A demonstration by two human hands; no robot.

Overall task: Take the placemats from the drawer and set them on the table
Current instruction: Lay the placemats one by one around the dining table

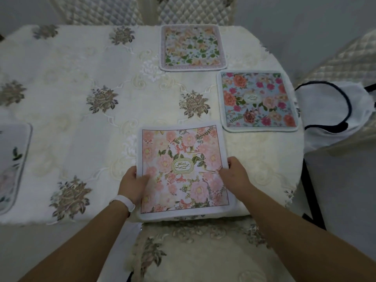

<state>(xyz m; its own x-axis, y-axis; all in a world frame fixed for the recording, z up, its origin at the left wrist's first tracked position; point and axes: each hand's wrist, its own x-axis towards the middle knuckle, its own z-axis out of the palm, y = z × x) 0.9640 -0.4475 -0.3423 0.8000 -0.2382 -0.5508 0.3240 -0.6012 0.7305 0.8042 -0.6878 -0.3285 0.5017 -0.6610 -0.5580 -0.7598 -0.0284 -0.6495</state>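
A pink floral placemat (181,159) lies at the near edge of the table (81,98), which wears a cream embroidered cloth. My left hand (133,183) grips its left edge, thumb on top. My right hand (234,173) grips its right edge the same way. A blue placemat with red and orange roses (257,100) lies flat at the right side. At the far edge rests a pale placemat with orange flowers and green leaves (192,47). A fourth placemat (11,165) shows partly at the left edge.
A cushioned chair seat (195,253) stands right below the near placemat. Two quilted chair backs (195,10) rise behind the far edge. At the right, a white bag with dark handles (333,115) sits on another quilted chair.
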